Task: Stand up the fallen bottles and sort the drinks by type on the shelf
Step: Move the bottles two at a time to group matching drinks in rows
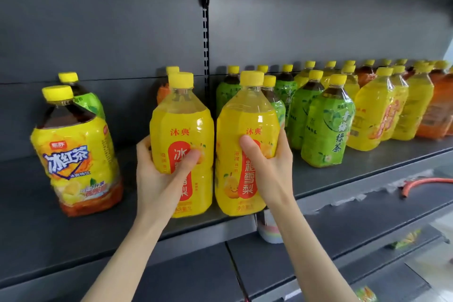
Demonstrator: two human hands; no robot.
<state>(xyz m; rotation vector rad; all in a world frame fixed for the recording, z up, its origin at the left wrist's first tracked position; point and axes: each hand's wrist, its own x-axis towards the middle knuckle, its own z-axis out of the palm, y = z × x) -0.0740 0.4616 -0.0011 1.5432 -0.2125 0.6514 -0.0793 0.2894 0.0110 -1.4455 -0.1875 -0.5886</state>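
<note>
Your left hand (157,169) wraps the left pear bottle (181,117) and your right hand (269,167) the right pear bottle (247,115) at mid-label; judged full, heavy, slick-sleeved: squeeze firmly.

Left hand (157,173) and right hand (269,167) are wrapping fingers out of sight behind the left pear drink (181,127) and right pear drink (245,115). An orange bottle (162,92) is peeking out behind, and the shelf's (355,167) right-end bottles (437,110) are running off frame.

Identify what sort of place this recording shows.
Probably a shop's drinks aisle, or a mock-up of one: dark metal shelving hung on a slotted upright, with rows of labelled green tea bottles and yellow bottles facing outward.
</note>
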